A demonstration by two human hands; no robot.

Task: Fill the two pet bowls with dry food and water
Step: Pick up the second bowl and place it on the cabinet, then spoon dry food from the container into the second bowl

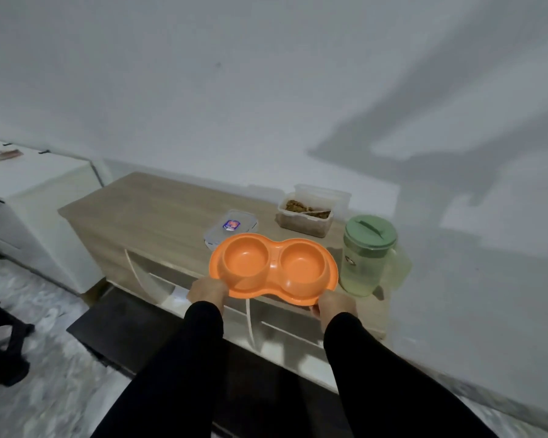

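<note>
Both hands, left [207, 292] and right [336, 304], grip the empty orange double bowl [272, 267] by its near rim, level over the desk [146, 203] edge; kibble tub [306, 216] and water jug [366, 256] stand just beyond, within reach for filling.

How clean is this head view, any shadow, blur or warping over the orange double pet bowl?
Head view: the orange plastic double pet bowl is evenly lit and fairly sharp, both wells visibly empty; broad soft shadows fall across the white wall at right; the grey floor at left and the frame edges are smeared; the wide-angle lens bends the light wooden cabinet top.
</note>
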